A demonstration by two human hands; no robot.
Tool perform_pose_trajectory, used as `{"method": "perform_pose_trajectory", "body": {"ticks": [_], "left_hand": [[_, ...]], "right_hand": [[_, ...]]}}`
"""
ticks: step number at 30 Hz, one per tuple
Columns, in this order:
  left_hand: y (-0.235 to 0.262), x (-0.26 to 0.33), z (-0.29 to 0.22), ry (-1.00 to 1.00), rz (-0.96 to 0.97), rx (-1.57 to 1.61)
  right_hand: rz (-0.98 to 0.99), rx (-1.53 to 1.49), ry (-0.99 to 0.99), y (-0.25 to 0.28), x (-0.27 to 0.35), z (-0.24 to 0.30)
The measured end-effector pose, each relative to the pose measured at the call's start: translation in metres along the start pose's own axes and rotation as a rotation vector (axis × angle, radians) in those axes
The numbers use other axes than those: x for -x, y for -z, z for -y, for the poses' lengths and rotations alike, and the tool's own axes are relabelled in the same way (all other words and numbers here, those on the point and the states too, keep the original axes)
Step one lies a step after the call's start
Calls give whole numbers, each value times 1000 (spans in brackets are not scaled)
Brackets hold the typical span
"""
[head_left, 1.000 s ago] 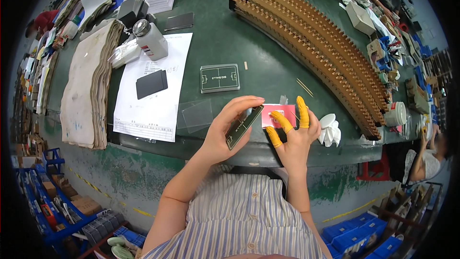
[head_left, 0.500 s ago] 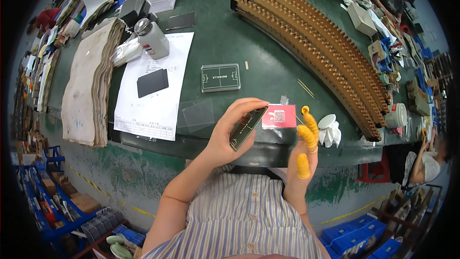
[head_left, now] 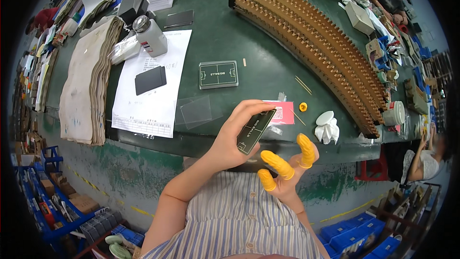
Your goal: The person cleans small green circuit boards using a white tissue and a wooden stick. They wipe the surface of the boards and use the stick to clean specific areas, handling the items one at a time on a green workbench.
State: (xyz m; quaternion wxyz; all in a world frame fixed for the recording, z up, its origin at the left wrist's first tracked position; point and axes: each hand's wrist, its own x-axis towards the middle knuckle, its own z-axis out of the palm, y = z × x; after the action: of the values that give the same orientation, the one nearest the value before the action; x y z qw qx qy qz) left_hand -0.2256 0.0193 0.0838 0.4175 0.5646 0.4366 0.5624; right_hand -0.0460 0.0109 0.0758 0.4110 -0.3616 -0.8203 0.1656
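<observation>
Tilted at the table's front edge, a dark green plate printed with a white pitch outline (head_left: 255,132) is gripped by its edges in my left hand (head_left: 230,139). Just right of it, my right hand (head_left: 286,175) has yellow finger cots on several fingers, which are spread with nothing between them. Behind the held plate lies a pink card with a printed square code (head_left: 283,114), partly covered by my left fingers. A loose yellow finger cot (head_left: 303,107) and a crumpled white cloth (head_left: 327,128) rest to its right. A similar green plate stack (head_left: 218,75) lies farther back.
Long brown notched racks (head_left: 311,52) curve across the right of the green table. At left are a pump bottle (head_left: 149,36), a printed sheet (head_left: 139,110) with dark grey plates (head_left: 150,80), and stacked worn boards (head_left: 88,81). Thin sticks (head_left: 303,85) lie near the racks. Other people work at right.
My right hand has moved left and nearer to me, turning so its fingers spread toward the plate. The plate in my left hand has shifted slightly right and shows more of its face.
</observation>
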Motion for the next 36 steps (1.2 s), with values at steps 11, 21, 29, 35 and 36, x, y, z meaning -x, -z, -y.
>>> {"method": "perform_pose_trajectory", "body": {"ticks": [11, 21, 29, 35, 36], "left_hand": [[2, 4, -2, 24, 27, -13], [1, 2, 0, -47, 22, -71], [3, 2, -6, -18, 30, -51], [3, 2, -4, -33, 24, -60], [3, 2, -3, -37, 22, -60]], "right_hand": [[83, 93, 12, 0, -2, 9], [66, 118, 36, -2, 1, 7], [53, 127, 64, -3, -1, 11], [43, 91, 69, -5, 0, 11], [42, 94, 68, -5, -1, 11]]}}
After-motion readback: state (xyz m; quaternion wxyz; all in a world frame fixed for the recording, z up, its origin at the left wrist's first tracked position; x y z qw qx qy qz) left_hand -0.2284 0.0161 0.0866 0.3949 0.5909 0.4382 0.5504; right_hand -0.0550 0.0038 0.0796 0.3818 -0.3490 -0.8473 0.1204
